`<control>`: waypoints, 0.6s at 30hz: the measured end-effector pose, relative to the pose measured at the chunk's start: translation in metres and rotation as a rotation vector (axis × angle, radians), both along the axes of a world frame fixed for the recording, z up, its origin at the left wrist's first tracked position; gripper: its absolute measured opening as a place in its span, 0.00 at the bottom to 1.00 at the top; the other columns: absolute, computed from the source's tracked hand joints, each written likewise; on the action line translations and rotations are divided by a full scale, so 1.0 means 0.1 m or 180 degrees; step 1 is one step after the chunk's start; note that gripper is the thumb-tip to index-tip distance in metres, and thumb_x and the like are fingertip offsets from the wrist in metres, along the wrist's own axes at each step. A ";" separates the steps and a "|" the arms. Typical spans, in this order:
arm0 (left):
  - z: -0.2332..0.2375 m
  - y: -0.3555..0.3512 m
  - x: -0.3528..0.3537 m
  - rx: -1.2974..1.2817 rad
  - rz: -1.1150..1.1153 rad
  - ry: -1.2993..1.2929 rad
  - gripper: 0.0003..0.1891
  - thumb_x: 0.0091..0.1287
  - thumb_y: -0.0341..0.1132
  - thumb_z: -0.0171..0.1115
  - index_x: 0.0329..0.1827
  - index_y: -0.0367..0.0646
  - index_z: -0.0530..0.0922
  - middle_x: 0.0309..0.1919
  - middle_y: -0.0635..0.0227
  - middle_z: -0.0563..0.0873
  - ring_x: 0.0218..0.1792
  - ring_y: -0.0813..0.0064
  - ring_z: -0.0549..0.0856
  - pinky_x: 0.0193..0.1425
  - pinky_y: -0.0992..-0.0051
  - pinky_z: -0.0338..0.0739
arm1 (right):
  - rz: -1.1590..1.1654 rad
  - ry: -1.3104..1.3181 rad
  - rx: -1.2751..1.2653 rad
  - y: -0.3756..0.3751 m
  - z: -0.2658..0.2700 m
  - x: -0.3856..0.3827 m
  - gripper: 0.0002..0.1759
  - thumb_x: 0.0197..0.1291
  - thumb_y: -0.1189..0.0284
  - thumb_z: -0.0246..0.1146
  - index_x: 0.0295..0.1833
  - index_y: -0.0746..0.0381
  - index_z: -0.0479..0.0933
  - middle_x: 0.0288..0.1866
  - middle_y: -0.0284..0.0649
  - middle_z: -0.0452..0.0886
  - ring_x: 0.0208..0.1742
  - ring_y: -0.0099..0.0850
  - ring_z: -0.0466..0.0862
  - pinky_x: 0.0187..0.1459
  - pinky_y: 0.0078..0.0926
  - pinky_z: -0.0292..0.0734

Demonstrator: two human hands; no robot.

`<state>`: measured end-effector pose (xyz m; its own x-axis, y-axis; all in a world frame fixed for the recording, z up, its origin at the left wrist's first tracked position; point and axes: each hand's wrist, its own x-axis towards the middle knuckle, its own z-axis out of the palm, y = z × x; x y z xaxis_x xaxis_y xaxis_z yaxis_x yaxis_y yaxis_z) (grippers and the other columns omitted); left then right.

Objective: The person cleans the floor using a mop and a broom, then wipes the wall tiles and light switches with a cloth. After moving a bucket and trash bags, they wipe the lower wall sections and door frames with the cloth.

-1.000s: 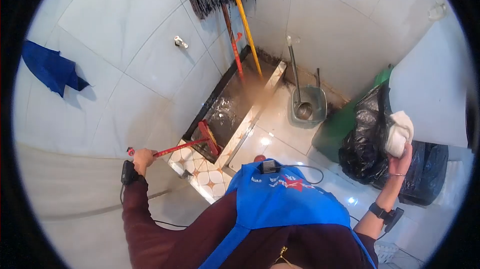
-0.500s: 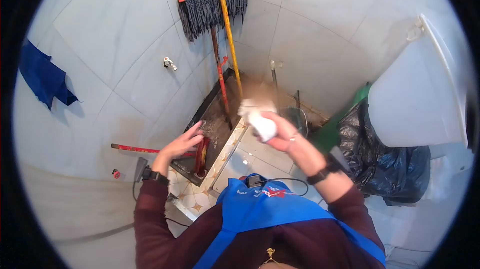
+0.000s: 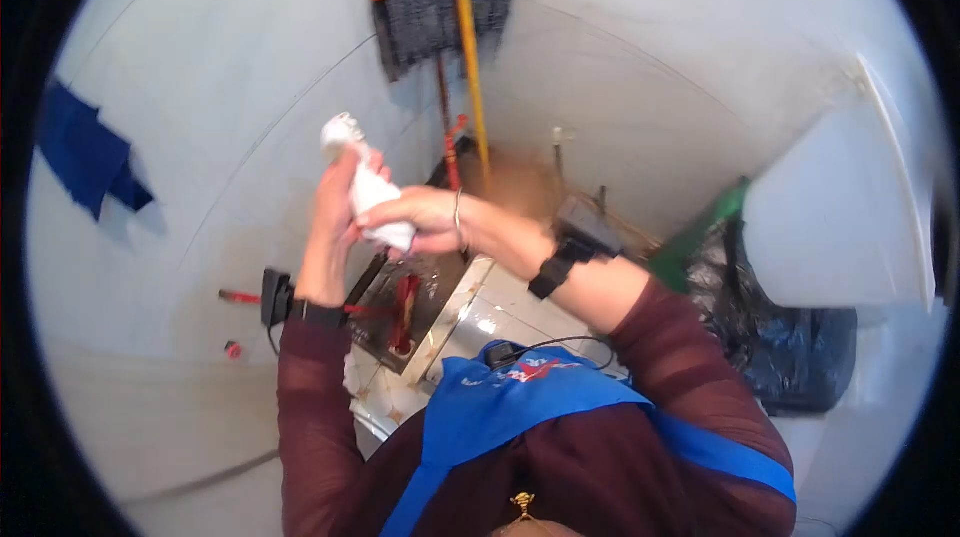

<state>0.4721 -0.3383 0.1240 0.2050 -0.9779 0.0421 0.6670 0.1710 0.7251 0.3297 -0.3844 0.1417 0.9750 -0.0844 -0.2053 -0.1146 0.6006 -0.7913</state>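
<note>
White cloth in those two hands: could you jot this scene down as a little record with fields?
Held: white cloth, bunched
Left hand: grips the cloth's upper part
Right hand: closed on its lower end
Behind: mop, head up, yellow handle
Far left: blue cloth, hanging
Right: black bin bag
Below hands: red brush, partly hidden

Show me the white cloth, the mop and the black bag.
white cloth (image 3: 368, 192), head view, on its middle between the hands.
mop (image 3: 430, 17), head view, on its dark fringe.
black bag (image 3: 800, 352), head view, on its side.
</note>
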 end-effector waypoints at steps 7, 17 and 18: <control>-0.14 -0.48 0.29 0.0921 0.0897 -0.2592 0.08 0.57 0.34 0.57 0.35 0.40 0.76 0.25 0.72 0.78 0.26 0.81 0.76 0.29 0.77 0.71 | -0.0880 0.0486 -0.1781 -0.30 -0.42 0.61 0.15 0.45 0.67 0.64 0.40 0.60 0.74 0.26 0.37 0.75 0.25 0.28 0.75 0.24 0.28 0.70; -0.55 -0.96 0.19 0.1486 0.1525 -0.4748 0.22 0.56 0.45 0.61 0.49 0.39 0.74 0.46 0.56 0.81 0.48 0.63 0.80 0.44 0.63 0.74 | -0.2148 0.1207 -0.3208 -0.52 -0.99 0.50 0.40 0.43 0.57 0.68 0.53 0.72 0.58 0.41 0.61 0.77 0.45 0.54 0.79 0.46 0.43 0.74; -0.62 -0.98 0.16 0.1662 0.1443 -0.4271 0.28 0.56 0.46 0.62 0.55 0.38 0.68 0.52 0.54 0.76 0.53 0.63 0.77 0.49 0.64 0.73 | -0.2256 0.1148 -0.3082 -0.54 -0.98 0.32 0.40 0.44 0.58 0.67 0.54 0.72 0.58 0.42 0.61 0.77 0.46 0.54 0.78 0.47 0.43 0.74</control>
<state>0.4884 -0.4366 0.0618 0.5777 -0.8080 0.1153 -0.5574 -0.2874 0.7789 0.3620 -0.4389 0.0434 0.5546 -0.8321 -0.0116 -0.3062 -0.1911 -0.9326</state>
